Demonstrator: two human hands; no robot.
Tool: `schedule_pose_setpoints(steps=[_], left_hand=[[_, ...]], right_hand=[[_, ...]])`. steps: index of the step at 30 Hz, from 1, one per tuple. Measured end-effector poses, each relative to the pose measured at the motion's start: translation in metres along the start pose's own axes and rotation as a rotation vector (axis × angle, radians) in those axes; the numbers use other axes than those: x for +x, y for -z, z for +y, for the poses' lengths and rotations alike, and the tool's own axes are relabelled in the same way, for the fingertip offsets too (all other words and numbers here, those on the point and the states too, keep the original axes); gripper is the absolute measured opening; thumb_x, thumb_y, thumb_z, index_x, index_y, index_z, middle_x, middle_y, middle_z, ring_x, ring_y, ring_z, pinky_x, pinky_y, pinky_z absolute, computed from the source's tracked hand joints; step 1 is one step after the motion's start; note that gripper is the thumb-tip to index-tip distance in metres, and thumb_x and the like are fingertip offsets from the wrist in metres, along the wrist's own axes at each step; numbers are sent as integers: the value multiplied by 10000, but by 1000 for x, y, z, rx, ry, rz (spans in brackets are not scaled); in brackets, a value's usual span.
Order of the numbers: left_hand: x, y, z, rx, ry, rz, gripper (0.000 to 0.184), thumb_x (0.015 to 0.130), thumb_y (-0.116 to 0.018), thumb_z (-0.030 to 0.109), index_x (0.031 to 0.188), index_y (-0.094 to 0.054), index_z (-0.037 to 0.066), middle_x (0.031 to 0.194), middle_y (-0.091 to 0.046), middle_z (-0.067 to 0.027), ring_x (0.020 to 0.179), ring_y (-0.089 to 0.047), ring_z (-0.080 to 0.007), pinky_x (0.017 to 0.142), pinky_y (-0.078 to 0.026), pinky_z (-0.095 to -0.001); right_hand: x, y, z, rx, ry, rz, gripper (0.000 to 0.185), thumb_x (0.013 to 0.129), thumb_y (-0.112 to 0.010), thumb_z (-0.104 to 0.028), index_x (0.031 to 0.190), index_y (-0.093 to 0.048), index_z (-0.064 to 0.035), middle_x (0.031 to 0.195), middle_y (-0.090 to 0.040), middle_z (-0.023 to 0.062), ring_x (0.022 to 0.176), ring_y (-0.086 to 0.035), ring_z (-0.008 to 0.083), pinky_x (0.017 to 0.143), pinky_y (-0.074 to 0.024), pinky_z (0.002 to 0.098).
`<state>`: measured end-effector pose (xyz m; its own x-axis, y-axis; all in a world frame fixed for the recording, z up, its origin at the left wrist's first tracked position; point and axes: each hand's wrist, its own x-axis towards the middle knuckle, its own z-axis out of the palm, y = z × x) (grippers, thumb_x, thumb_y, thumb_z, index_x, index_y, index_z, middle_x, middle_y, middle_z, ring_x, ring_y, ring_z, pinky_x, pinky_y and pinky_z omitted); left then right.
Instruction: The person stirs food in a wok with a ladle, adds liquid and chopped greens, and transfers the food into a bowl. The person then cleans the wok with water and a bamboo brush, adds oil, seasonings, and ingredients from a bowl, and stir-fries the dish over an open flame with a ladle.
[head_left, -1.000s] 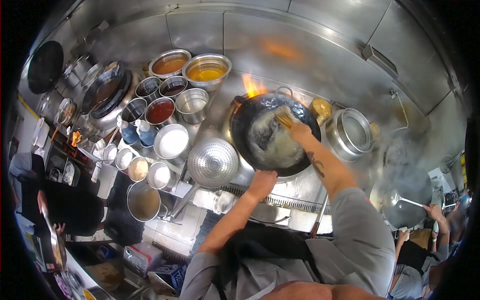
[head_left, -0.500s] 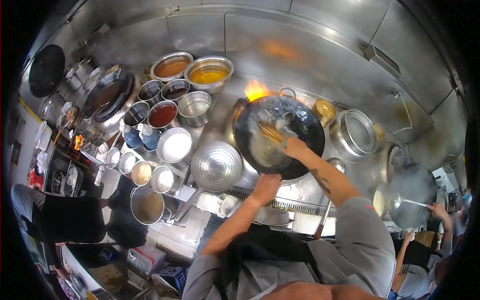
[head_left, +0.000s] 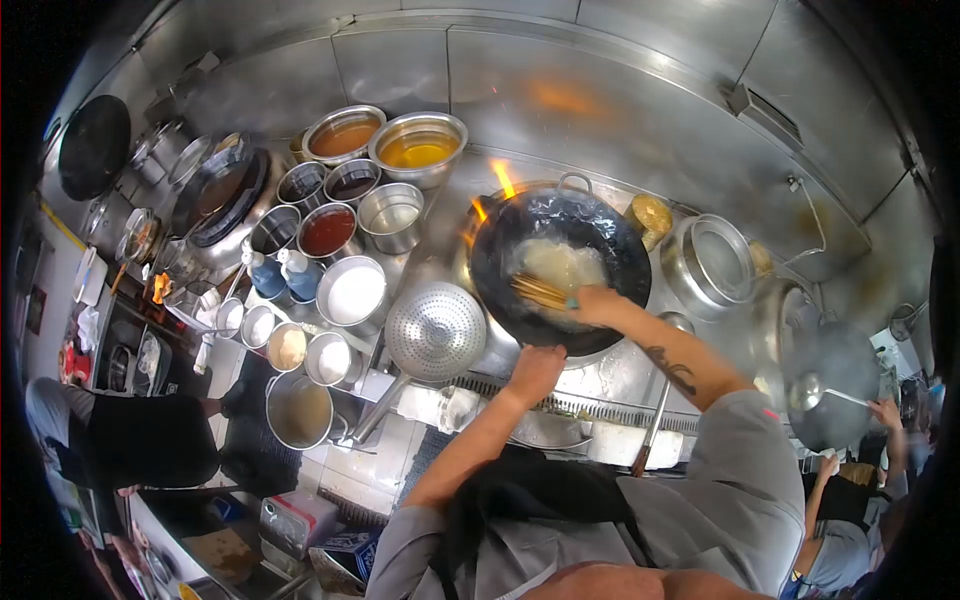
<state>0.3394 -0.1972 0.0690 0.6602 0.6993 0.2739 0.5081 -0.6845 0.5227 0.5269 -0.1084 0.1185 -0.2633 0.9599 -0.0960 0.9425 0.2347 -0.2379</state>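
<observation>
A black wok [head_left: 625, 255] sits on the burner with cloudy liquid in it, and flames rise at its back left. My right hand [head_left: 597, 306] is closed around a bamboo brush [head_left: 540, 291], whose bristles are down in the lower left part of the wok. At the wok's near edge, my left hand [head_left: 540, 367] is closed on the rim. A perforated metal strainer [head_left: 435, 330] lies just left of the wok, and a long-handled ladle [head_left: 655, 425] lies to its right.
Pots of sauces [head_left: 327, 230] and a bowl of yellow liquid [head_left: 418, 150] stand at the left. Stacked metal pots [head_left: 708, 268] are right of the wok. A co-worker [head_left: 885, 410] holds a ladle over another wok [head_left: 830, 370] at far right; another person [head_left: 150, 440] stands at far left.
My right hand has swept the brush through the wok, first left, then down toward the near side. My left hand keeps its hold on the rim. The flames have changed shape.
</observation>
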Motion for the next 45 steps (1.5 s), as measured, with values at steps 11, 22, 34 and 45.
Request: schedule_pose_setpoints(steps=[11, 22, 34, 45], left_hand=[[0, 3, 2, -20, 25, -19, 122, 835, -565, 176, 809, -563, 57, 757, -638, -129, 750, -621, -322, 692, -433, -464], [-3, 8, 4, -76, -26, 61, 134, 842, -565, 186, 795, -551, 61, 754, -617, -119, 761, -606, -313, 688, -424, -448], [-2, 0, -3, -106, -34, 77, 107, 806, -587, 155, 783, -568, 52, 758, -627, -133, 774, -610, -320, 702, -436, -445], [-2, -9, -6, -58, -34, 96, 104, 816, -581, 150, 811, -581, 46, 781, -640, -135, 777, -620, -321, 704, -439, -446]], right_hand=[[-38, 32, 0, -93, -137, -4, 291, 752, -584, -289, 846, -690, -35, 819, -664, 215, 798, -659, 378, 728, -531, 444], [-45, 15, 62, -94, -236, 110, 312, 771, -589, -298, 846, -660, -3, 796, -650, 235, 772, -650, 387, 738, -527, 465], [-4, 15, -24, 315, -20, -10, 445, 788, -627, -318, 1103, -616, -4, 625, -622, 145, 539, -636, 261, 520, -500, 398], [17, -12, -29, 261, -87, -65, 327, 788, -609, -318, 966, -643, -47, 701, -643, 202, 626, -633, 318, 631, -499, 430]])
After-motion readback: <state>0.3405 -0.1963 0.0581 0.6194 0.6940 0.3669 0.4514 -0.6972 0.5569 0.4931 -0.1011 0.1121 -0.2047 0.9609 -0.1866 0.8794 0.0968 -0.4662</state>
